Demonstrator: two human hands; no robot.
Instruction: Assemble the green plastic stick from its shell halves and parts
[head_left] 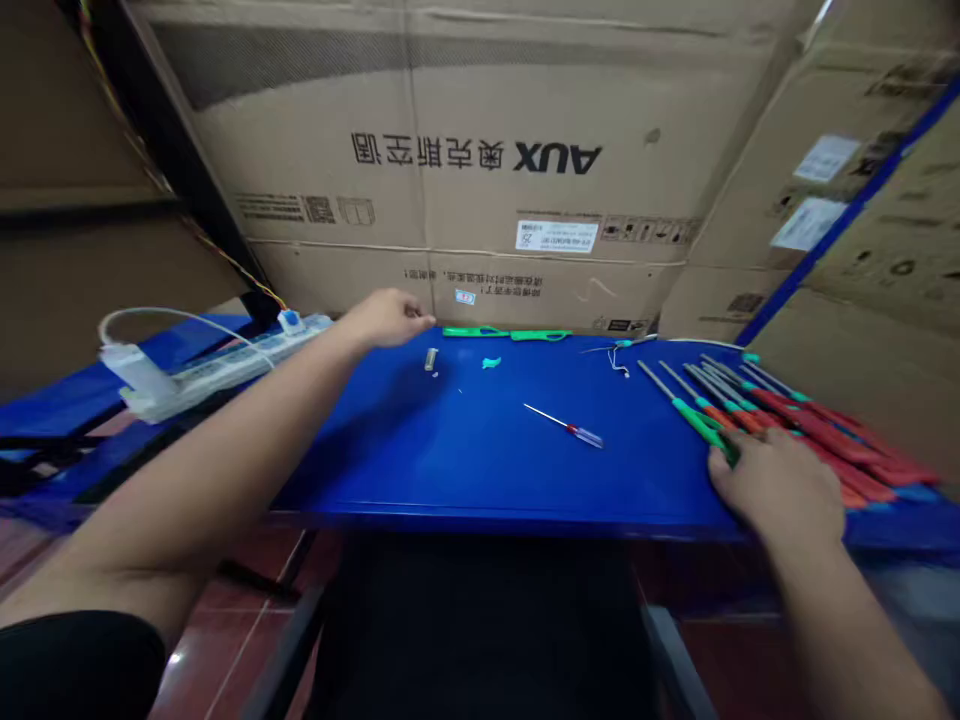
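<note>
My left hand (391, 318) hovers over the back of the blue table, fingers curled together; anything inside them is hidden. Just right of it, two green plastic handle shells (474, 331) with loop-shaped openings lie along the cardboard. Below it is a small clear-and-metal cylinder (430, 360), and a teal plastic piece (491, 363) lies nearby. On the right, my right hand (780, 485) closes around a green-handled tool with a metal rod (697, 420), resembling a long-necked lighter. Beside it lie several similar tools with red and orange handles (832, 430). A screwdriver (585, 435) with a translucent handle rests mid-table.
Cardboard walls (465, 200) enclose the back and sides of the blue table (480, 470). A white power strip (217, 375) with a plugged-in adapter (139, 370) and cables stands left. Thin white wires (624, 362) lie at the back right.
</note>
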